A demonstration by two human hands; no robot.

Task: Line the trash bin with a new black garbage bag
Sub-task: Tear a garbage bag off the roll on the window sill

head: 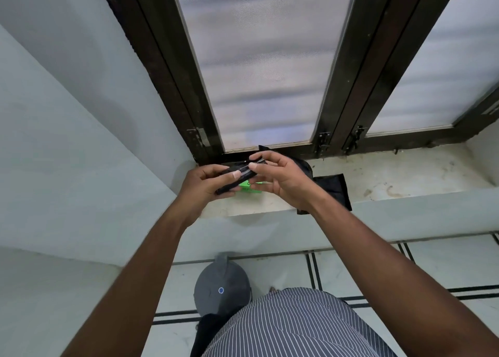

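both hands are raised over the window ledge (378, 178), working on a folded black garbage bag (237, 177) held between them. the left hand (208, 184) grips the lower end of the folded strip, fingers curled under it and thumb on top; the right hand (280, 177) pinches the upper end between thumb and fingertips, as if picking for an edge to peel open. more black bags (333, 192) lie on the ledge just to the right, partly behind the right wrist, and a green packet (249, 188) shows under the hands. the trash bin (222, 289), grey with its lid down, stands on the tiled floor (445, 265) below, close to the person's striped shirt (291, 327), well apart from the bag. the bag appears not yet unfolded, so the lining itself is still ahead. the main risk seems to be the thin film: the layers cling, and a hard pull from the pinch could tear the bag or open the sealed bottom end instead of the mouth. a loose pinch could let the strip slip and drop onto the ledge or floor. the right forearm passes near the spare bags and could brush them off the ledge edge. the bin's lid also has to come up before anything goes in.
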